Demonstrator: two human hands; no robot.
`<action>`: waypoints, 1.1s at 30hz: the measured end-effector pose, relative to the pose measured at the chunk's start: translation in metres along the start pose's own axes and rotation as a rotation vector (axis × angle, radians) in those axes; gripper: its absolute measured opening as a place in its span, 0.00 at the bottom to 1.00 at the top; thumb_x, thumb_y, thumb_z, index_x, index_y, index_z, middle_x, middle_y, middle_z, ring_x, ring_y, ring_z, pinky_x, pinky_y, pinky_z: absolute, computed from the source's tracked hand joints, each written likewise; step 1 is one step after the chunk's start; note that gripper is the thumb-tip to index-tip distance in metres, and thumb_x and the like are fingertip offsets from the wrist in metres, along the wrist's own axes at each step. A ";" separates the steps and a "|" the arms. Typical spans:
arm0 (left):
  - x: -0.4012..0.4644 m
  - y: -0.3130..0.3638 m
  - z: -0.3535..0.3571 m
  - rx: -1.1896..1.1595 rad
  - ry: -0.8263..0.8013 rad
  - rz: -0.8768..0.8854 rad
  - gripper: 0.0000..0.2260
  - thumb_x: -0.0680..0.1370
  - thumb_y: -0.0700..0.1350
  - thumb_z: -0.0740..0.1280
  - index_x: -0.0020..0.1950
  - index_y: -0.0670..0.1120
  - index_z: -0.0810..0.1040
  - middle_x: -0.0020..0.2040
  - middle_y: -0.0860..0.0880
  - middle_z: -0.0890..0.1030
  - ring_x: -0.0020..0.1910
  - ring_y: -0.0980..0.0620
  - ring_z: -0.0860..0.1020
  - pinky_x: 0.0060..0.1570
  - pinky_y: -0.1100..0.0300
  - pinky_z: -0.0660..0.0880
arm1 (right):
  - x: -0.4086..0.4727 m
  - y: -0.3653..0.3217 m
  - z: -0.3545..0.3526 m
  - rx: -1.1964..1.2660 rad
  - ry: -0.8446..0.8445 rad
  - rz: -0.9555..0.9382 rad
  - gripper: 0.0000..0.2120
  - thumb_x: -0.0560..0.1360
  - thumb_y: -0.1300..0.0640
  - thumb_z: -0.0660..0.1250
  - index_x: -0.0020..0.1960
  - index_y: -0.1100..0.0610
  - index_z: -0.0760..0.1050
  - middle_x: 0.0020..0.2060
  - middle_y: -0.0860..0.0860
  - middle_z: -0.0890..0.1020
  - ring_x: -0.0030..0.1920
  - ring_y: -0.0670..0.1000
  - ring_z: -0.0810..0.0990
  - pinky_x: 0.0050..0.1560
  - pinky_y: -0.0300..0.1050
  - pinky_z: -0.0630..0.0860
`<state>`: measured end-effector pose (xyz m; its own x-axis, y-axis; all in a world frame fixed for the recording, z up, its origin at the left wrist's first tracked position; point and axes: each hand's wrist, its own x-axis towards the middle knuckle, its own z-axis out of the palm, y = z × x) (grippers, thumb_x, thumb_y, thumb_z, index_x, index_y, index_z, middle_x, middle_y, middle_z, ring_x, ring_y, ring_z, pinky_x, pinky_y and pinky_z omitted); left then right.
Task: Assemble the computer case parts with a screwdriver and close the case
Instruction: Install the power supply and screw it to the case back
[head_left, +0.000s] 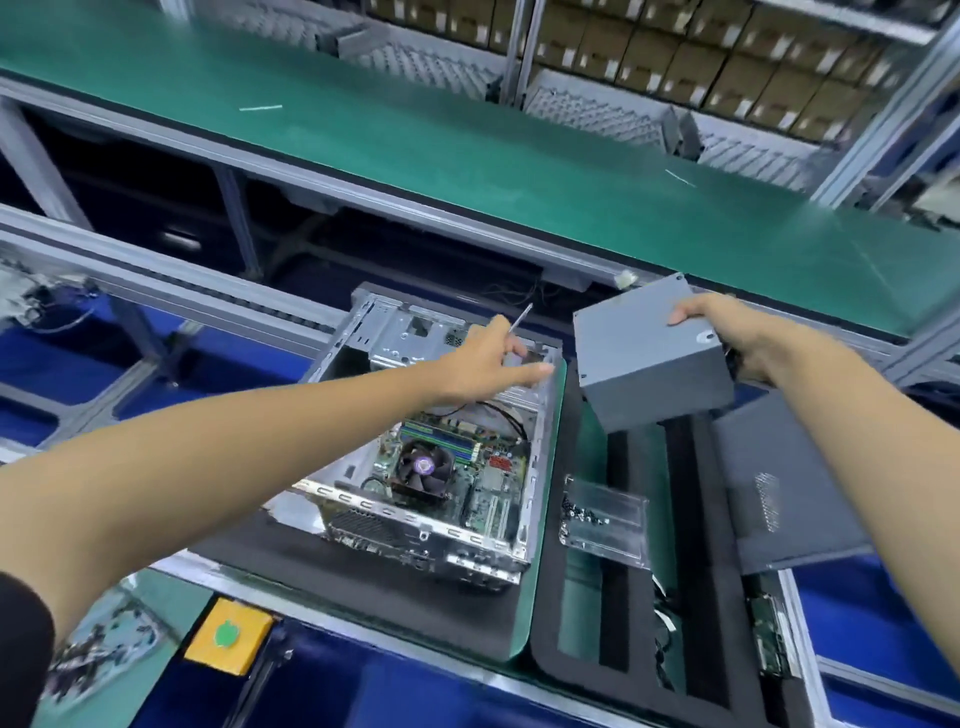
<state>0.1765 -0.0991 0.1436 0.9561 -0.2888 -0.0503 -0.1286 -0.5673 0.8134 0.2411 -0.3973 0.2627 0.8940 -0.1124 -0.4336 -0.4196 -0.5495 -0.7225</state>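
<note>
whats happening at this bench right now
A person is building a desktop PC. The right hand holds a grey power supply in the air beside the open computer case. The left hand reaches over the case's far end with a thin screwdriver. The side panel lies off to the right.

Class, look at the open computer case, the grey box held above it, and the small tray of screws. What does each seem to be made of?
Computer case: bare sheet metal, shiny, with punched slots and folded edges.
Grey box: probably painted metal, matte grey, with sharp folded corners.
Tray: clear plastic, glossy; the mat shows through it.
</note>
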 end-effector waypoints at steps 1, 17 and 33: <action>-0.011 0.000 -0.011 0.031 0.004 0.033 0.29 0.68 0.76 0.67 0.49 0.55 0.63 0.62 0.52 0.72 0.60 0.52 0.71 0.57 0.49 0.74 | -0.008 -0.012 0.016 -0.035 -0.053 -0.009 0.31 0.59 0.48 0.71 0.61 0.54 0.75 0.45 0.58 0.85 0.42 0.60 0.82 0.45 0.53 0.78; -0.082 -0.080 -0.128 -0.820 0.225 -0.314 0.36 0.74 0.68 0.67 0.66 0.40 0.66 0.64 0.43 0.72 0.62 0.45 0.75 0.64 0.42 0.73 | -0.033 -0.052 0.218 0.268 -0.379 -0.022 0.18 0.66 0.47 0.67 0.52 0.55 0.78 0.41 0.54 0.84 0.36 0.54 0.83 0.39 0.45 0.78; -0.119 -0.115 -0.125 -0.111 0.432 -0.196 0.36 0.59 0.66 0.79 0.48 0.55 0.56 0.46 0.51 0.67 0.40 0.52 0.69 0.40 0.44 0.76 | -0.030 -0.036 0.308 0.837 -0.059 -0.035 0.11 0.77 0.70 0.59 0.53 0.59 0.75 0.56 0.55 0.83 0.50 0.52 0.79 0.49 0.47 0.73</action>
<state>0.1109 0.0971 0.1282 0.9844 0.1753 0.0176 0.0710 -0.4863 0.8709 0.1812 -0.1191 0.1358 0.9090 -0.0503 -0.4138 -0.3901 0.2466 -0.8871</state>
